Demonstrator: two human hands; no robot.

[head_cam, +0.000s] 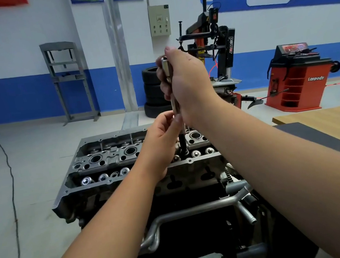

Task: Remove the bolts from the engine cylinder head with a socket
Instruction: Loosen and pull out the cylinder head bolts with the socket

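The grey engine cylinder head [108, 156] lies in front of me on a dark engine block, with round ports and valve springs showing. A long silver socket tool [167, 72] stands upright over the head's right half. Its dark lower shaft [183, 145] reaches down into a hole there. My right hand [189, 83] grips the upper part of the tool. My left hand [162, 136] pinches the shaft lower down. The bolt itself is hidden.
A wooden table [323, 118] with a black mat [322, 141] stands to the right. Metal coolant pipes [197, 209] run along the engine's near side. Behind are stacked tyres [152, 92], a tyre changer [218, 46], a red wheel balancer [294, 82] and a grey press frame [67, 81].
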